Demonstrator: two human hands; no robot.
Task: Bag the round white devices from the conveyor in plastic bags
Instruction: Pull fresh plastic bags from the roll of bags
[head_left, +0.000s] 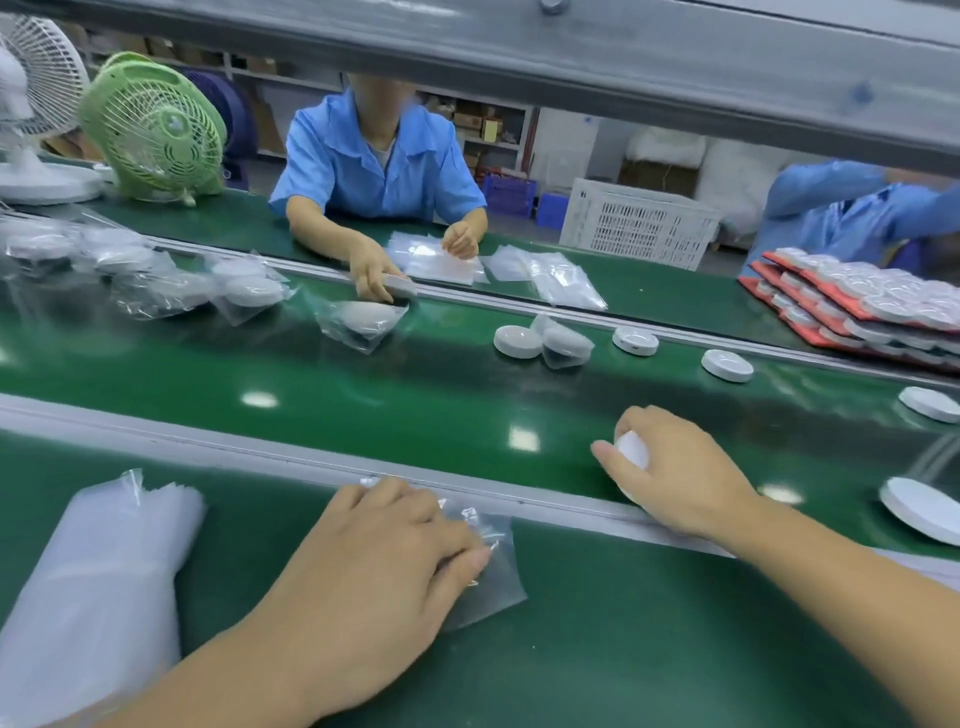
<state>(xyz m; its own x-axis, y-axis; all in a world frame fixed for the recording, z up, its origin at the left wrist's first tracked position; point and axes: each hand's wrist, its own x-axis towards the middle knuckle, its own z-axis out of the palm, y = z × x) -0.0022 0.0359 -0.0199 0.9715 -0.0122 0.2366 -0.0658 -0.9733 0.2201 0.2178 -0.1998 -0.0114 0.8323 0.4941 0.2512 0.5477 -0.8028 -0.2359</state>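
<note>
- Left grip (384, 551) pinches a clear plastic bag (493, 577) flat on the green surface (623, 623), beside a stack of bags (98, 571).
- Right grip (680, 473) curls round a round white device (632, 451) over the conveyor (415, 395), by its near rail.

- Our left hand (384, 545): palm down, forearm reaching forward, fingers bent, gripping a plastic bag (488, 571).
- Our right hand (680, 470): palm down, fingers curled round a white device (632, 449).

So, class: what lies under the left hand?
A clear bag on the table; only its right part shows. The left hand covers the rest, so any pinch is hidden.
</note>
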